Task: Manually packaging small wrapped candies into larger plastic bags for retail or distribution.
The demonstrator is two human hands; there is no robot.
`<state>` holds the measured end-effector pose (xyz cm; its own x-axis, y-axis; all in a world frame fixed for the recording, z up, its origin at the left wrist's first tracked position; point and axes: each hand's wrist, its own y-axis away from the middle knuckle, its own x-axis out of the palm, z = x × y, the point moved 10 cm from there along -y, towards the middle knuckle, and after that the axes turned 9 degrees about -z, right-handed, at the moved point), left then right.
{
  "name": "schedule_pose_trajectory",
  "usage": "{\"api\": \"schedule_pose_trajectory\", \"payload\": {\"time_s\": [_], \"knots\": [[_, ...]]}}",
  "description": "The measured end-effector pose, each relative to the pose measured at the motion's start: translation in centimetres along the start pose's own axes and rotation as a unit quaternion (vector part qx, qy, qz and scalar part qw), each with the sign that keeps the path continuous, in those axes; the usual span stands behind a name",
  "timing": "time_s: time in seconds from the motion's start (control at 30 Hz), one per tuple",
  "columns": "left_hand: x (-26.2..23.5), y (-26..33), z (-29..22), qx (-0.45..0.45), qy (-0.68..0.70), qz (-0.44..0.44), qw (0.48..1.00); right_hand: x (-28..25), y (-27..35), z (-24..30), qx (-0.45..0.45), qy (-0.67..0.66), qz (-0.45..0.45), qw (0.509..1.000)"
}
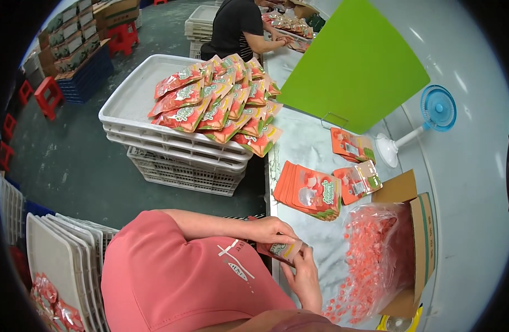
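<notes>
A red and pink printed pouch (280,251) is held between my two hands, in front of my pink shirt at the table's near edge. My left hand (273,230) grips its top edge from the far side. On the near side my right hand (305,275) is closed at the pouch's right end, fingers bent against it. Whether the pouch is unsealed cannot be seen. Beyond my hands, a fanned stack of flat red pouches (311,190) lies on the table. Right of my right hand, small red wrapped pieces (358,265) spill from a clear bag in a cardboard box (424,238) on its side.
Filled pouches are heaped on stacked white trays (127,105) at the left. Two smaller pouch piles (354,145) sit near a blue-and-white fan (437,108). A green panel (357,66) stands across the table, and a person in black (235,30) works beyond it.
</notes>
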<state>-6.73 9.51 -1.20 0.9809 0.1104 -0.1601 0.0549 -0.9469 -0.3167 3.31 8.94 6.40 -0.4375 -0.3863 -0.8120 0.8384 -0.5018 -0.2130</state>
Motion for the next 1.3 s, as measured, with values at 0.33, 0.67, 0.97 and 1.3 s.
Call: {"api": "schedule_pose_trajectory", "payload": {"time_s": [0.33, 0.67, 0.97, 1.3], "knots": [[1.4, 0.6, -2.4, 0.072, 0.035, 0.035, 0.996, 4.0, 1.1, -1.9, 0.001, 0.002, 0.084, 0.996], [1.8, 2.6, -2.5, 0.047, 0.044, 0.035, 0.997, 4.0, 2.5, -0.3, -0.014, 0.014, 0.073, 0.997], [0.7, 3.1, -1.3, 0.034, 0.011, 0.019, 0.999, 3.0, 2.4, 1.0, 0.040, 0.024, 0.063, 0.997], [1.2, 2.5, -1.5, 0.047, -0.032, 0.049, 0.997, 5.0, 3.0, -1.1, 0.063, -0.092, 0.122, 0.986]]}}
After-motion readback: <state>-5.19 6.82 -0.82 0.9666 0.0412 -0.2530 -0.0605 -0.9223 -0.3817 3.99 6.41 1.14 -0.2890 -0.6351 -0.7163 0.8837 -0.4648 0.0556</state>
